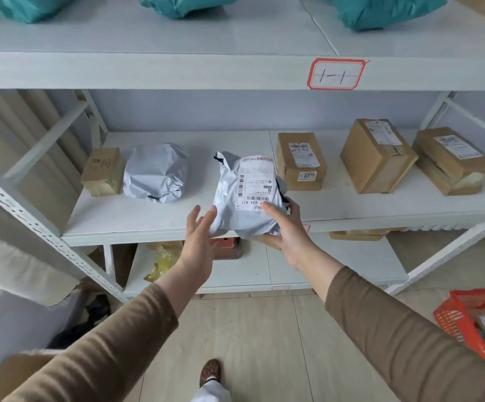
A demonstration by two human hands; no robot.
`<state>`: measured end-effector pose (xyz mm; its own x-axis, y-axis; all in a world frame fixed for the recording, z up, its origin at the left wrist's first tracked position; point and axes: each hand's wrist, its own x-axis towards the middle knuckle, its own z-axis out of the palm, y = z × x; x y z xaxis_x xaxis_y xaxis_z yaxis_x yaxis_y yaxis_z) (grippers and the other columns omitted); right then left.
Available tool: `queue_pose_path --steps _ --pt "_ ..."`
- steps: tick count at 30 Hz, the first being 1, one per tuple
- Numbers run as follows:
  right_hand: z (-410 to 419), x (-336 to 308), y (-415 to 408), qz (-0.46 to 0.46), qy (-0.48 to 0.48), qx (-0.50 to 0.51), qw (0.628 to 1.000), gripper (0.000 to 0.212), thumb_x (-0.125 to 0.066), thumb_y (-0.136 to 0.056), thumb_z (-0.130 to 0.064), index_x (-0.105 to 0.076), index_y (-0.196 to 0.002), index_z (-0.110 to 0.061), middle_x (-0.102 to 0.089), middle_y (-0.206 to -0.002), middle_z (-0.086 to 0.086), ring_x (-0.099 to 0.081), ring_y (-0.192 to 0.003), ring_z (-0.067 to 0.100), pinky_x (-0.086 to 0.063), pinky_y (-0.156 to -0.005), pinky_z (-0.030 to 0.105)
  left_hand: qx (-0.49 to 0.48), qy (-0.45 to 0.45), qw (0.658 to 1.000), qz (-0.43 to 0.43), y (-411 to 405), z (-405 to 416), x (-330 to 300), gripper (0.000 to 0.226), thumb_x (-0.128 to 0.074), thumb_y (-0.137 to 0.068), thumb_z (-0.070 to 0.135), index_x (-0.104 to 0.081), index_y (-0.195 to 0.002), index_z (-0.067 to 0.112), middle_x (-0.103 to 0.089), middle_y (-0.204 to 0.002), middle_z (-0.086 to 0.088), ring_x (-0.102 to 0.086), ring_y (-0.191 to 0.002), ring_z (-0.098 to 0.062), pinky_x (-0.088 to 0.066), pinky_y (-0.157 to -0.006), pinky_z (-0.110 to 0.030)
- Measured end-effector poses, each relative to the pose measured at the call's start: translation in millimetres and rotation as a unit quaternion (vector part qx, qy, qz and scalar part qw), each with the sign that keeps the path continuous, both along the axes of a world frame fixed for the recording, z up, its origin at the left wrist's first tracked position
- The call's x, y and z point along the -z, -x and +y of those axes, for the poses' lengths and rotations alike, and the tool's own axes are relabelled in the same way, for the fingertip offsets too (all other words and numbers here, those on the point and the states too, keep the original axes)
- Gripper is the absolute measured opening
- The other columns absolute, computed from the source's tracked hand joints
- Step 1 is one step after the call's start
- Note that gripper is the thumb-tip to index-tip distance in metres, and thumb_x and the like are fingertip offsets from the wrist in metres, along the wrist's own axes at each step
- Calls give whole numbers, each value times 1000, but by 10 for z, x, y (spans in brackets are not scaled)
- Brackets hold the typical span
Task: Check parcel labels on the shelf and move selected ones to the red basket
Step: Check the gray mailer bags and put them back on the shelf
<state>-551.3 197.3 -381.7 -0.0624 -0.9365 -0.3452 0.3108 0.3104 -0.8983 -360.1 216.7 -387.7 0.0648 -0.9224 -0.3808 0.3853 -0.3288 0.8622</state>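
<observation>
A white plastic parcel bag [244, 195] with a printed label facing up is lifted at the front edge of the middle shelf [148, 216]. My right hand [286, 227] grips its lower right side, thumb on top and fingers underneath. My left hand [199, 230] is beside the bag's left edge with fingers spread and straight, just touching it. The red basket [461, 311] sits on the floor at the lower right with parcels inside.
On the middle shelf lie a second white bag [155, 172], a small brown box [102, 171] at the left and three cardboard boxes [377, 156] at the right. Teal bags [189, 4] sit on the top shelf. A yellow bag [163, 262] lies on the lower shelf.
</observation>
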Motion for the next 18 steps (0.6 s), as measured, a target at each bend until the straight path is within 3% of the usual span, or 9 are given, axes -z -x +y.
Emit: queue_pose_path --steps 2,4,6,8,12,16,18 --pt "-292 69 -106 27 -41 10 999 76 -84 -83 -44 -36 -139 -25 -61 -129 4 -64 -118 25 -58 -96 54 76 6 997 -19 57 -284 -5 62 -63 -100 41 -34 -154 40 -59 -146 3 -65 -115 -18 -57 -81 -38" --pt "-620 119 -210 51 -79 3 996 99 -87 -62 -68 -43 -138 -22 -65 -130 6 -67 -115 25 -58 -84 45 106 3 994 -22 90 -605 20 59 -67 -99 37 -40 -150 38 -67 -138 4 -65 -123 -23 -51 -98 -46" --pt "-995 175 -263 65 -90 -2 994 106 -84 -55 -75 -47 -139 -22 -65 -132 6 -67 -115 27 -56 -87 44 130 -5 991 -24 88 -996 93 51 -69 -98 34 -47 -143 34 -70 -132 4 -65 -124 -24 -48 -98 -44" --pt "-1319 149 -295 86 -90 -2 992 94 -78 -67 -73 -45 -142 -25 -60 -139 4 -61 -122 28 -50 -97 47 142 -14 990 -17 68 -1373 135 48 -69 -99 28 -49 -143 27 -70 -127 2 -67 -115 -23 -51 -91 -38" --pt "-1923 161 -292 126 -98 8 987 77 -71 -86 -61 -47 -150 -26 -50 -149 1 -48 -135 27 -38 -101 43 139 -11 990 -29 62 -2039 235 53 -70 -98 17 -46 -144 26 -66 -135 -5 -66 -110 -25 -54 -87 -33" --pt "-2377 358 -259 148 -92 28 984 53 -73 -90 -46 -64 -134 -18 -64 -132 5 -58 -113 23 -46 -96 37 130 -12 991 -38 34 -2555 425 72 -72 -96 12 -36 -157 23 -58 -147 -7 -63 -119 -25 -50 -92 -31" --pt "-2514 477 -251 163 -87 32 982 34 -73 -90 -41 -69 -115 -17 -67 -123 7 -59 -106 22 -47 -103 41 122 -10 992 -41 19 -2718 514 69 -71 -96 7 -38 -155 21 -62 -137 -7 -65 -106 -20 -52 -89 -29"
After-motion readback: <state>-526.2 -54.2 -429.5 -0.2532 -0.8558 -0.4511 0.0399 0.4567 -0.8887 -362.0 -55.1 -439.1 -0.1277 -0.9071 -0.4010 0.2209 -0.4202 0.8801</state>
